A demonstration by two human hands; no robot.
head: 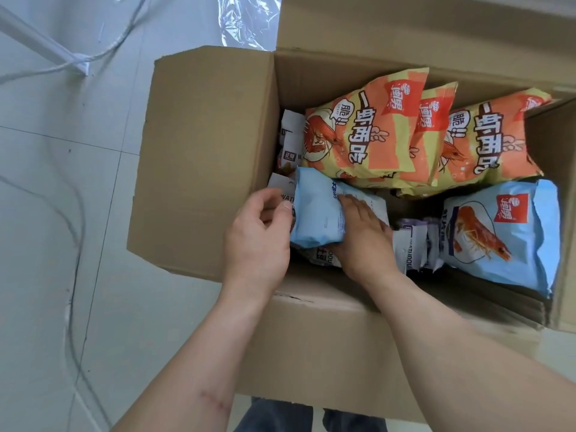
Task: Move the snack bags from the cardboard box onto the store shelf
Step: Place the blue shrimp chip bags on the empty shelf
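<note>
Inside the open cardboard box (202, 157), we hold a light-blue snack bag (321, 213) between both hands: left hand (258, 241) grip curled on its left edge, right hand (364, 238) pressing flat. Orange shrimp-snack bags (367, 129) lie behind.

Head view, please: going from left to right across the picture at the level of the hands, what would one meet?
Grey cable on the floor → left box flap → left hand → light blue bag held between both hands → right hand → white and purple packets → blue shrimp bag.
</note>
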